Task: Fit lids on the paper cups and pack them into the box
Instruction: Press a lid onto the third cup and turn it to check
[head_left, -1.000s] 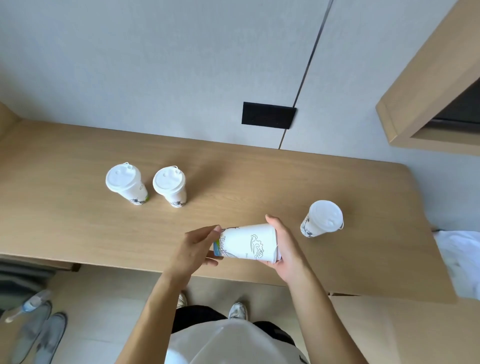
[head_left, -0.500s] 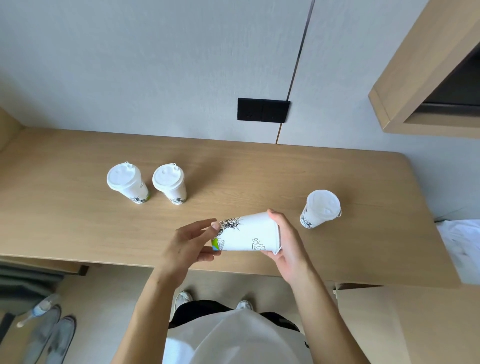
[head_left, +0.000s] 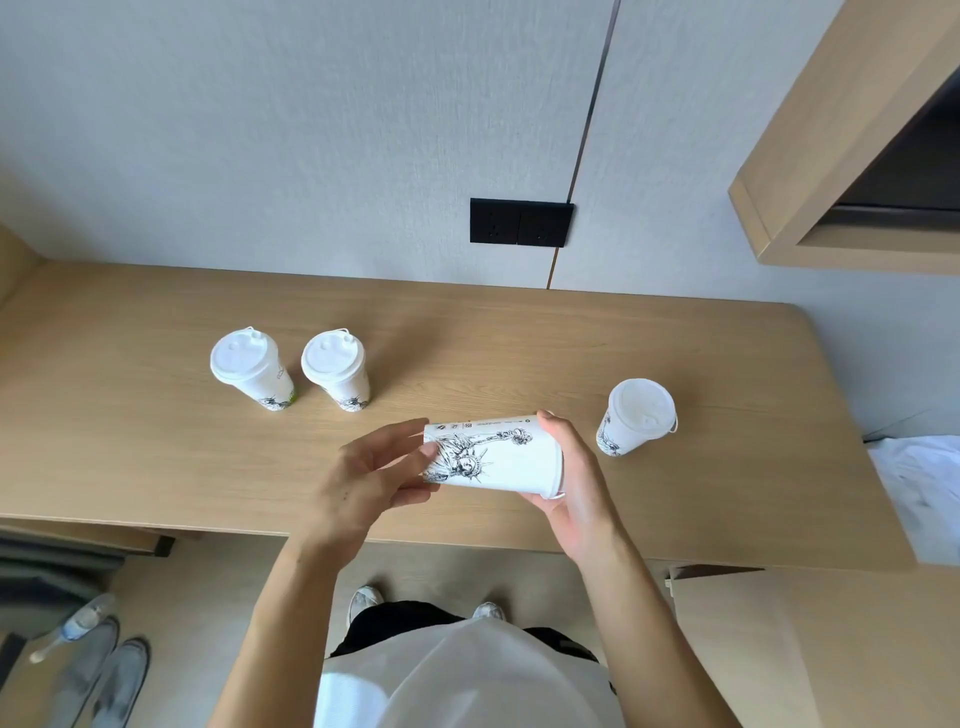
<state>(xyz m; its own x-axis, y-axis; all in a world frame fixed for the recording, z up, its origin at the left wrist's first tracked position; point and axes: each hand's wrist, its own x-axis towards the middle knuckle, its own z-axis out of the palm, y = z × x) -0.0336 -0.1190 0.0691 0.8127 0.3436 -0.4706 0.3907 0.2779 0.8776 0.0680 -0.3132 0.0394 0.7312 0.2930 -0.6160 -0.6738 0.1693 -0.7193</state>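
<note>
A white paper cup (head_left: 493, 457) with a black statue drawing lies sideways between my hands above the wooden desk's front edge. My left hand (head_left: 363, 475) touches its narrow base with the fingertips. My right hand (head_left: 576, 478) cups its wide lidded end, the palm over the lid. Two lidded cups stand upright at the left of the desk, one (head_left: 252, 368) beside the other (head_left: 336, 368). A third lidded cup (head_left: 636, 415) stands at the right, just beyond my right hand. No box is clearly in view, apart from a brown cardboard surface (head_left: 810, 639) at the lower right.
The wooden desk (head_left: 156, 457) runs along a grey wall with a black socket plate (head_left: 521, 222). A wooden shelf (head_left: 831, 156) hangs at the upper right. White cloth (head_left: 924, 493) lies at the desk's right end. Slippers and a bottle (head_left: 78, 623) are on the floor.
The cup has turned about its long axis between my hands: the wave print gave way to the statue drawing. Both hands stayed over the desk's front edge.
</note>
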